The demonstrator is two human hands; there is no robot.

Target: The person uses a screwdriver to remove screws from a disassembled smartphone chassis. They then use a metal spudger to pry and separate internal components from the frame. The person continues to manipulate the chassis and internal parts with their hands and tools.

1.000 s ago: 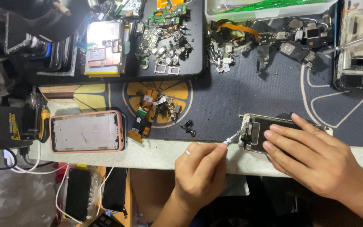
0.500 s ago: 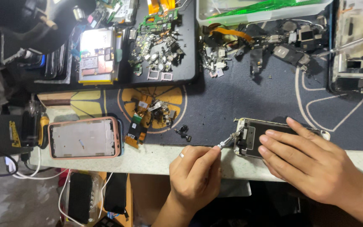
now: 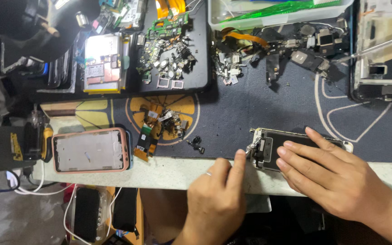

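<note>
At lower right of the frame, the right hand [image 3: 336, 181] lies flat, fingers spread, pinning a glossy black phone frame [image 3: 273, 147] at the dark mat's [image 3: 268, 109] edge on the pale worktop [image 3: 173, 170]. The left hand [image 3: 216, 199] pinches a thin metal tool, tip at the frame's left end; steady, light prying suits such small parts.

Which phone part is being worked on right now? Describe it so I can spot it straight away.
Start at the dark work mat and follow its near edge toward the right hand. Flat under those fingers lies an opened phone frame, dark inside with a pale rim, and the left hand points at its left end. Unlike the pink-edged phone frame far left, it is pinned down by a hand.
</note>
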